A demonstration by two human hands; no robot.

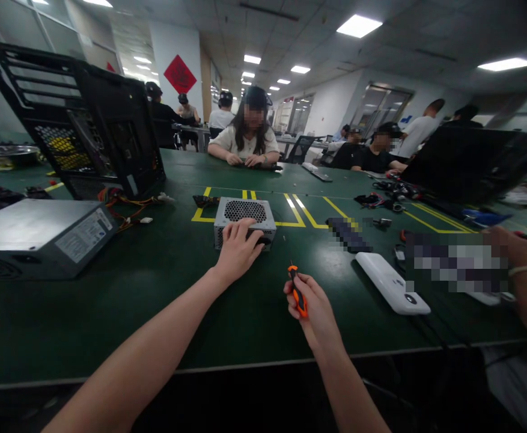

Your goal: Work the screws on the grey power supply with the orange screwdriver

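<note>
- Tabletop (146,325), dark green, marked with yellow tape (297,210) in strips beyond the work.
- Small grey power supply (245,209) near the middle, its perforated grille facing up; it sits by the near edge of the tape marks. Dark cable bundle (207,201) just beside it, far left corner.
- Left hand (240,246) on the power supply, fingers spread and bent over the near upper edge, covering part of the grille and near face. Cannot tell whether they grip or only rest.
- Right hand (313,300): fingers clenched round the orange-and-black handle of a screwdriver (297,291), shaft pointing away from the wearer. Tip apart from the power supply, nearer and to its right.
- Left side crowded: larger silver power supply (33,228) with a label, black computer case (123,132) standing behind it, coloured wires (130,210) trailing between. Metal bowl (8,153) farther off.
- Right of the screwdriver: white device (392,282) lying at a slant, blurred dark object (348,233) beyond it, small metal cylinder (383,222), tangled cables (389,192).
- Far right: another person's hand (506,246) over a pixelated item; a large black panel (475,165) blocks the view behind.
- Opposite, a seated person (245,141), both hands on the tabletop, directly beyond the power supply.
</note>
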